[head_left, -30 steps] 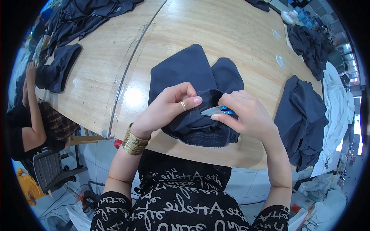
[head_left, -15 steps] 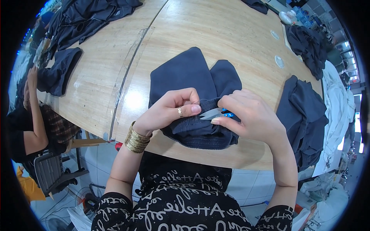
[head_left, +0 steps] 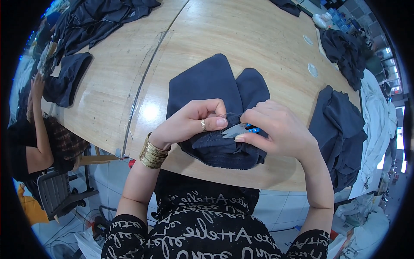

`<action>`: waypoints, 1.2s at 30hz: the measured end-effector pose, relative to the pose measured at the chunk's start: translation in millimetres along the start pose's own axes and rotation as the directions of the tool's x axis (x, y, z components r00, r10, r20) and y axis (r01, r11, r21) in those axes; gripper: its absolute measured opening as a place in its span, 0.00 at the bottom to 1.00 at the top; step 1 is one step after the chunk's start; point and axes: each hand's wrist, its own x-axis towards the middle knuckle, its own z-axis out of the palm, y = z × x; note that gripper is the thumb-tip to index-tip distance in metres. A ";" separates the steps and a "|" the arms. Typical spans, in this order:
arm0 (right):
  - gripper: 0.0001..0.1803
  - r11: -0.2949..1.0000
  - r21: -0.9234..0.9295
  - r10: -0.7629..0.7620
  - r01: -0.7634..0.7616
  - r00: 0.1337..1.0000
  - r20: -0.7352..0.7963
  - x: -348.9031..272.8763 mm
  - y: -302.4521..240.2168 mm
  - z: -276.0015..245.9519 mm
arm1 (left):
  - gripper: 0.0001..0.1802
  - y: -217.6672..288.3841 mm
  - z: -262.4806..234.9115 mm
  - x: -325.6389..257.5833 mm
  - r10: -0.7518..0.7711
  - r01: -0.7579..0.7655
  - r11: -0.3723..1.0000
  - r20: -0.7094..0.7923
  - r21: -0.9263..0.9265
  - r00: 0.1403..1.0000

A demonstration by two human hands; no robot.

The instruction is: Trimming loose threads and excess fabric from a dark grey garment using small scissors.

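A dark navy pair of shorts (head_left: 205, 86) lies on the table in front of me, its gathered elastic waistband (head_left: 228, 162) toward me. Over the waistband, my left hand (head_left: 200, 121) pinches thumb and forefinger together on a thin loose thread (head_left: 233, 114). My right hand (head_left: 280, 129) grips small thread snips (head_left: 236, 130) with blue handles. Their pointed blades face left, slightly parted, just beside my left thumb. The palm side of the right hand and most of the snips' handles are hidden.
Dark garments lie heaped at the right (head_left: 338, 134), far right (head_left: 343, 54) and far left (head_left: 108, 21). White cloth (head_left: 374, 125) hangs past the table's right side. At the left, another person's arm (head_left: 38, 116) reaches toward a dark garment (head_left: 69, 80). A seam (head_left: 148, 71) divides the tabletop.
The snips and right hand have shifted slightly left and down, with the blades a little more parted. My left hand has edged slightly right, still pinching.
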 end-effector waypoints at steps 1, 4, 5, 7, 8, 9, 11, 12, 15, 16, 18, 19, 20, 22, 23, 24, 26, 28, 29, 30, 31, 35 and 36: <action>0.16 1.000 -0.005 0.000 0.000 1.000 -0.011 -0.2 -0.1 0.2 | 0.12 0.6 -0.2 0.0 0.000 0.000 1.000 0.000 0.000 1.000; 0.16 1.000 -0.001 -0.016 0.016 0.999 -0.030 0.0 1.7 3.0 | 0.12 6.0 -0.3 -1.1 -0.027 0.026 0.999 0.036 0.030 0.999; 0.16 1.000 -0.001 -0.015 0.015 0.999 -0.030 0.1 2.2 4.0 | 0.12 8.7 0.0 -1.3 -0.047 0.045 0.998 0.027 0.044 0.999; 0.16 1.000 -0.018 -0.018 0.017 0.998 -0.056 0.1 3.5 6.3 | 0.12 16.7 1.8 -2.9 -0.066 0.065 0.996 0.017 0.057 0.998; 0.16 1.000 -0.018 -0.018 0.017 0.998 -0.056 -0.3 4.8 7.9 | 0.12 22.1 3.8 -5.1 -0.059 0.075 0.962 -0.066 0.261 0.996; 0.17 0.999 -0.038 0.023 -0.025 0.998 -0.056 -0.9 6.5 9.9 | 0.12 24.5 5.0 -7.4 -0.035 0.099 0.886 -0.147 0.452 0.988; 0.17 0.997 -0.056 0.056 -0.059 0.997 -0.055 -1.8 8.8 12.7 | 0.12 22.5 7.4 -15.4 0.122 0.041 0.790 -0.222 0.612 0.967; 0.18 0.993 -0.053 0.100 -0.103 0.993 -0.061 -3.3 9.5 13.7 | 0.11 21.2 8.8 -19.6 0.284 0.010 0.659 -0.261 0.752 0.923; 0.18 0.979 0.059 0.199 -0.194 0.976 -0.085 -2.2 6.5 15.4 | 0.09 17.8 11.2 -29.5 0.066 0.210 0.817 -0.449 0.537 0.891; 0.18 0.956 0.170 0.255 -0.237 0.962 -0.093 -0.2 4.2 16.9 | 0.09 12.6 11.2 -32.7 0.067 0.214 0.815 -0.454 0.539 0.888; 0.17 0.920 0.274 0.314 -0.278 0.945 -0.094 4.6 0.7 22.0 | 0.10 -3.4 9.8 -36.8 0.023 0.238 0.890 -0.560 0.388 0.828; 0.17 0.870 0.370 0.381 -0.325 0.921 -0.087 5.4 0.2 24.0 | 0.10 -8.0 10.2 -37.5 0.024 0.238 0.890 -0.561 0.389 0.827; 0.17 0.871 0.370 0.379 -0.323 0.921 -0.087 4.9 0.9 26.6 | 0.10 -11.8 10.8 -38.3 0.083 0.139 0.933 -0.575 0.333 0.814; 0.13 0.855 0.418 0.388 -0.308 0.913 -0.122 1.9 3.4 30.6 | 0.10 -12.0 11.2 -42.8 0.141 0.036 0.960 -0.593 0.276 0.793; 0.13 0.855 0.418 0.386 -0.306 0.914 -0.121 -0.7 3.3 29.9 | 0.09 -8.6 9.0 -48.9 0.169 0.036 0.948 -0.598 0.315 0.783; 0.12 0.853 0.417 0.397 -0.313 0.908 -0.131 -4.4 3.2 28.9 | 0.09 -4.4 6.7 -56.3 0.197 0.036 0.935 -0.602 0.354 0.774; 0.10 0.850 0.415 0.413 -0.325 0.900 -0.141 -13.5 4.5 27.2 | 0.09 8.1 3.1 -75.3 0.194 0.014 0.941 -0.574 0.337 0.796; 0.08 0.807 0.446 0.495 -0.386 0.855 -0.155 -23.5 3.8 20.5 | 0.10 21.8 -11.2 -105.5 0.117 0.021 0.961 -0.478 0.275 0.870; 0.08 0.807 0.451 0.491 -0.381 0.857 -0.154 -28.0 4.9 19.5 | 0.10 27.5 -25.7 -128.9 0.043 0.059 0.971 -0.411 0.233 0.911; 0.08 0.784 0.449 0.539 -0.429 0.829 -0.148 -32.3 4.4 16.3 | 0.13 31.4 -44.8 -153.0 -0.041 0.110 0.971 -0.307 0.213 0.951; 0.07 0.756 0.444 0.590 -0.481 0.794 -0.143 -35.3 4.1 15.3 | 0.13 35.9 -44.4 -152.4 -0.040 0.109 0.971 -0.305 0.213 0.952; 0.06 0.746 0.474 0.594 -0.467 0.788 -0.160 -34.3 -2.3 20.6 | 0.27 36.9 -32.7 -137.4 0.033 0.287 0.633 -0.395 0.719 0.918; 0.06 0.739 0.506 0.591 -0.445 0.789 -0.170 -30.3 -5.2 26.2 | 0.29 29.9 -27.2 -123.8 0.043 0.271 0.729 -0.436 0.629 0.899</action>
